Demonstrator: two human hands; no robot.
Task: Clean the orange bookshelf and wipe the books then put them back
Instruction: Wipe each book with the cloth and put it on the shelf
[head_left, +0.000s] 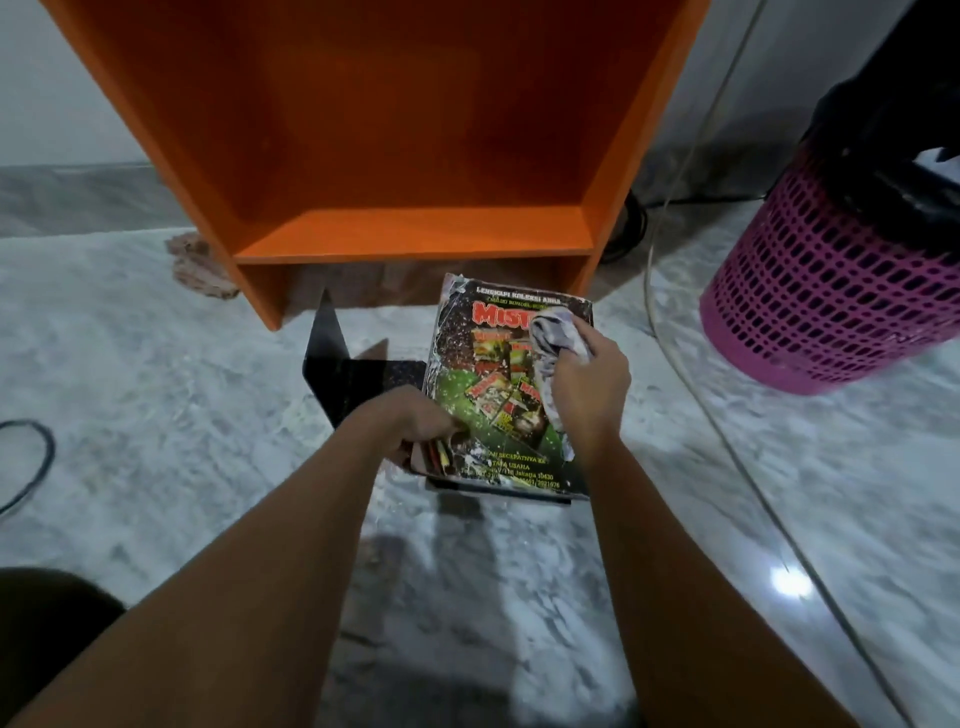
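- The orange bookshelf (410, 234) stands on the marble floor (156, 389), its compartment bare.
- A worn book (467, 410) with a dark, speckled cover lies on a small stack just in front of the shelf.
- The right hand (589, 389) has its fingers curled round a grey cloth (550, 332), pressing it on the cover.
- The left hand (415, 421) pinches the book's near-left corner.
- A black bookend (332, 364) sits beside the book, and a pink basket (831, 291) stands at right.

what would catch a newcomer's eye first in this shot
The big orange bookshelf fills the top centre. Just below it, on the marble floor, the right hand presses a grey cloth on a worn book that the left hand holds by its lower corner. A pink mesh basket stands at the right.
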